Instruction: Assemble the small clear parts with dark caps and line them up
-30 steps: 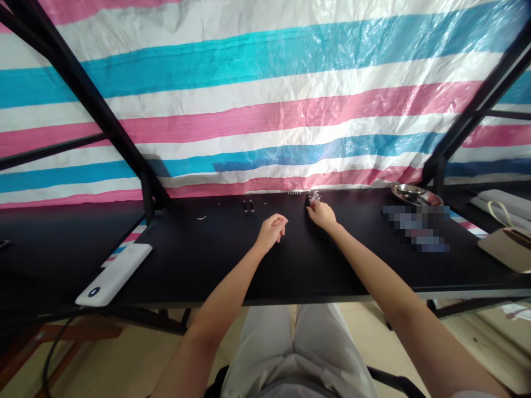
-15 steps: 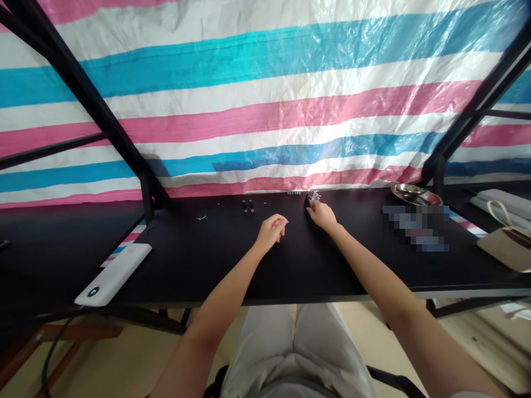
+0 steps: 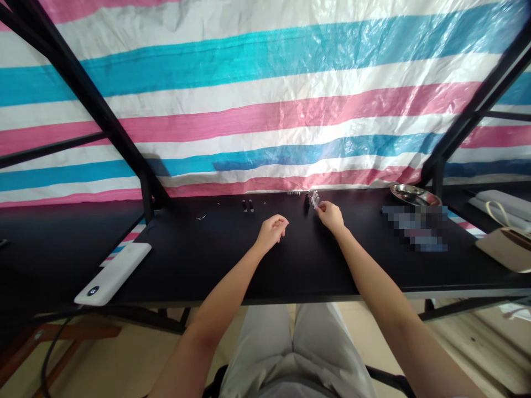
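"Where was the clear piece [image 3: 316,198]?"

"Near the back of the table [image 3: 199,254], just right of a black part [image 3: 307,203]; the right hand [image 3: 331,216] had its fingertips at it, though whether they gripped it could not be told."

"And the left hand [image 3: 271,232]?"

"Loosely closed, left of the right one."

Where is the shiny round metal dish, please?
In the head view, the dish is at the back right of the black table, beside the black metal frame, right of the right hand.
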### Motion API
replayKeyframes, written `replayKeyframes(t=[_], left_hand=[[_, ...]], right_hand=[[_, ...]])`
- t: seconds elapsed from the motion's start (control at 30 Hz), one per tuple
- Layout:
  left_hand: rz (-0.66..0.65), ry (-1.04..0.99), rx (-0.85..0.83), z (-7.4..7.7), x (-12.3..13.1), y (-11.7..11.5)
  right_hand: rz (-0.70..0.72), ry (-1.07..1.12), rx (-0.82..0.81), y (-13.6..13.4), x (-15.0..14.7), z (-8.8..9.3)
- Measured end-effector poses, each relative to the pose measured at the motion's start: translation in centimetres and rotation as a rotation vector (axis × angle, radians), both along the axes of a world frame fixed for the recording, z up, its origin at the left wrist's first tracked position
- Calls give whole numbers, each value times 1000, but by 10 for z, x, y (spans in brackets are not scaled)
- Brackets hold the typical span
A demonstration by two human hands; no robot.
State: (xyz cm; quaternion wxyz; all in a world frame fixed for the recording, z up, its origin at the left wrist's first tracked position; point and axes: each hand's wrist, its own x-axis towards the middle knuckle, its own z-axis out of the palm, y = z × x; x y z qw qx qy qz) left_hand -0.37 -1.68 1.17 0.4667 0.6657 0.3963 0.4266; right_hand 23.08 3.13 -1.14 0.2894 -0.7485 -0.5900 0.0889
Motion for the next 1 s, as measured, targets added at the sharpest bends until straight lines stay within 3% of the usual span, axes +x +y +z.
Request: replayKeyframes(t=[0.6, 1.0], left_hand=[[3, 42, 27, 0, 0, -1], [17, 71, 29, -4, 0, 1]], right_hand=[[-71, -56, -36, -2, -3, -10], [-77, -53, -95, -3, -4, -6]])
